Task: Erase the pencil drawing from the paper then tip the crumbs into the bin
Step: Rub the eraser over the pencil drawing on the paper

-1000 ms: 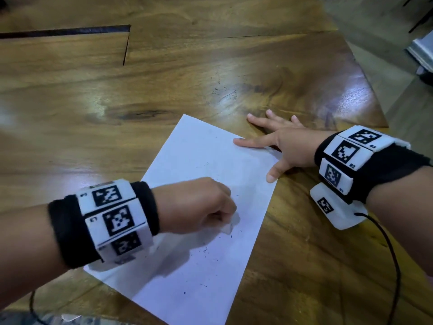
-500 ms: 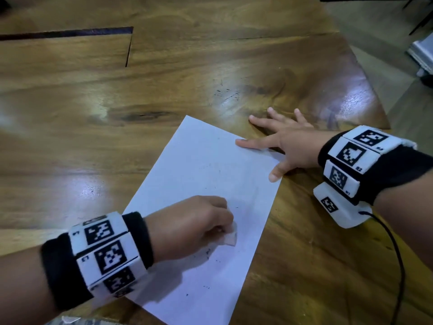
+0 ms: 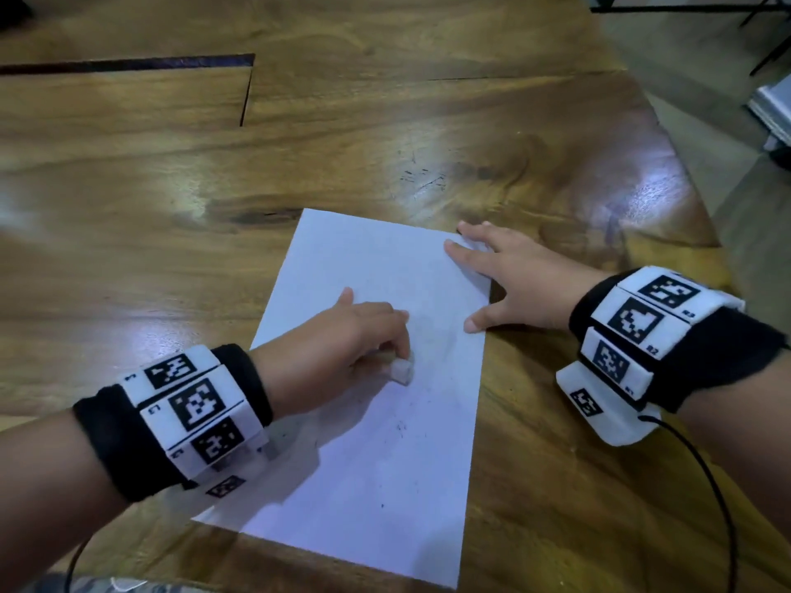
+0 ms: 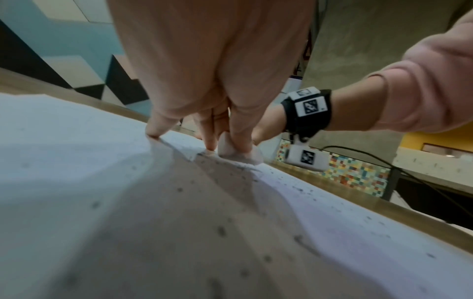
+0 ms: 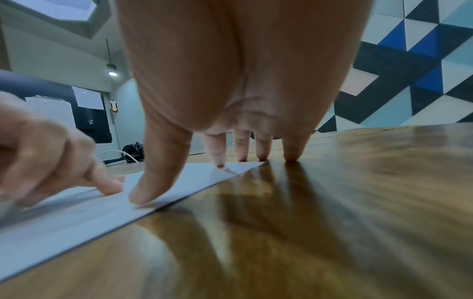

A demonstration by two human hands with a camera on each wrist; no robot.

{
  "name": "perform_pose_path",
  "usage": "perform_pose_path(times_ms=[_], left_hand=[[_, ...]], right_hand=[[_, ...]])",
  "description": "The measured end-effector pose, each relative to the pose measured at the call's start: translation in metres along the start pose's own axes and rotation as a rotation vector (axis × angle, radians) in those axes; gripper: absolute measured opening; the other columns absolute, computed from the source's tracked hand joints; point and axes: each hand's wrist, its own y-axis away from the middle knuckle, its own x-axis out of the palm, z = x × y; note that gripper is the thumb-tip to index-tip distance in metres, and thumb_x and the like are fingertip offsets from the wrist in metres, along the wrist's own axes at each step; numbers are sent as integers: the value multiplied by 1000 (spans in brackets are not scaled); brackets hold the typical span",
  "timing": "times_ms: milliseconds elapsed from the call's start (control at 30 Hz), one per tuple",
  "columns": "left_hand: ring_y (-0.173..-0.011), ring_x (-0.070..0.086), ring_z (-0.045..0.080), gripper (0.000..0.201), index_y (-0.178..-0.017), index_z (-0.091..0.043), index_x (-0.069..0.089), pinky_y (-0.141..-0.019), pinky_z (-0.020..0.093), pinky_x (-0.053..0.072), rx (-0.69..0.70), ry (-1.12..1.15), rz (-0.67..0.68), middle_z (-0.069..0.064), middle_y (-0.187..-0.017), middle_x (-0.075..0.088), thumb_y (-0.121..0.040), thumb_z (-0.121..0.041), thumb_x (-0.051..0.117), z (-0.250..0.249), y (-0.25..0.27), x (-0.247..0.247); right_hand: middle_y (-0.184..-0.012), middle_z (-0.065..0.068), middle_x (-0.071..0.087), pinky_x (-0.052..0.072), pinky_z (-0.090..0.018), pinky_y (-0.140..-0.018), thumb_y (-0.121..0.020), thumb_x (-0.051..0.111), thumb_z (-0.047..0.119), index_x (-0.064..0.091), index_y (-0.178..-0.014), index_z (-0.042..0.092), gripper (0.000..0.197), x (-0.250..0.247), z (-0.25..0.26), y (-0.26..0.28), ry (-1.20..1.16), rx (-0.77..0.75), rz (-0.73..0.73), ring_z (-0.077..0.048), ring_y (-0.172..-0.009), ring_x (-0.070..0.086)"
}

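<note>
A white sheet of paper (image 3: 385, 442) lies on the wooden table (image 3: 385, 143). My left hand (image 3: 342, 340) pinches a small white eraser (image 3: 402, 371) and presses it onto the middle of the sheet; the eraser (image 4: 238, 151) shows between thumb and fingers in the left wrist view. Dark eraser crumbs (image 3: 400, 428) are scattered on the paper below the eraser. My right hand (image 3: 513, 280) lies flat with spread fingers on the sheet's right edge and far corner, thumb (image 5: 151, 192) on the paper. No bin is in view.
The table's right edge curves away near my right wrist, with grey floor (image 3: 685, 79) beyond. A dark seam (image 3: 128, 64) runs across the tabletop at the far left. A black cable (image 3: 706, 485) trails from the right wristband.
My left hand has moved the eraser up the sheet toward the right hand. The right hand keeps pressing the same edge of the paper.
</note>
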Motion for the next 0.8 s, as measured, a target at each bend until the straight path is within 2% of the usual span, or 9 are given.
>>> perform_pose_path(times_ms=[67,133,267,300,367,433,533,633,800], left_hand=[[-113,53,12,9,-85,-29,50,-116,41,3,-34,-2,-40,-6,-95,60,-83,-38,52,3,-3,-5],[-109,55,14,32,-87,-28,49,-115,37,4,-46,-10,-55,-7,-94,59,-72,-55,38,2,-3,-5],[-103,56,13,38,-88,-31,50,-113,35,12,-53,7,-54,-7,-91,59,-67,-59,35,-3,-1,-7],[-98,57,13,34,-88,-32,52,-109,33,20,-51,6,-61,-6,-90,60,-69,-58,40,-7,-4,-10],[-85,56,15,18,-86,-29,60,-90,26,36,-45,-26,-130,-4,-86,60,-75,-44,58,-14,-16,-19],[-78,54,16,12,-88,-20,64,-75,27,39,-79,-74,-250,-1,-83,61,-77,-25,67,-19,-37,-30],[-74,53,18,11,-88,-16,64,-62,26,35,-187,-119,-341,0,-78,60,-77,-19,67,-19,-69,-38],[-73,48,14,12,-88,-14,64,-61,20,31,-229,-149,-334,-1,-76,58,-77,-20,66,-18,-90,-34],[-71,50,17,10,-86,-11,65,-60,19,30,-197,-172,-296,-1,-74,56,-78,-16,67,-22,-89,-26]], right_hand=[[-158,8,-6,4,-38,-119,-78,68,46,7,-149,31,95,0,-2,-1,2,-11,4,-15,-145,-8],[-158,8,-7,0,-41,-119,-79,66,46,7,-149,33,93,0,-3,-1,45,-41,21,-16,-145,-11],[-157,11,-10,-5,-43,-117,-79,65,47,3,-148,35,94,0,-5,-1,67,-59,49,-15,-145,-14],[-157,11,-10,-5,-43,-117,-78,66,48,2,-148,33,96,0,-5,-1,64,-59,47,-15,-145,-14],[-157,12,-9,-5,-43,-117,-76,67,50,0,-149,27,102,1,-5,-1,54,-50,42,-14,-145,-13],[-157,12,-8,-5,-43,-117,-75,65,55,-1,-150,24,104,0,-3,-1,39,-38,37,-13,-145,-13],[-157,13,-6,-6,-41,-117,-72,63,62,1,-150,24,106,3,2,0,30,-15,-1,-12,-145,-11],[-157,13,-8,-6,-44,-118,-68,65,65,-2,-150,23,114,10,5,0,76,-1,-19,-13,-144,-13],[-156,11,-16,-4,-45,-118,-68,63,67,-9,-149,22,117,10,6,0,116,14,9,-14,-144,-16]])
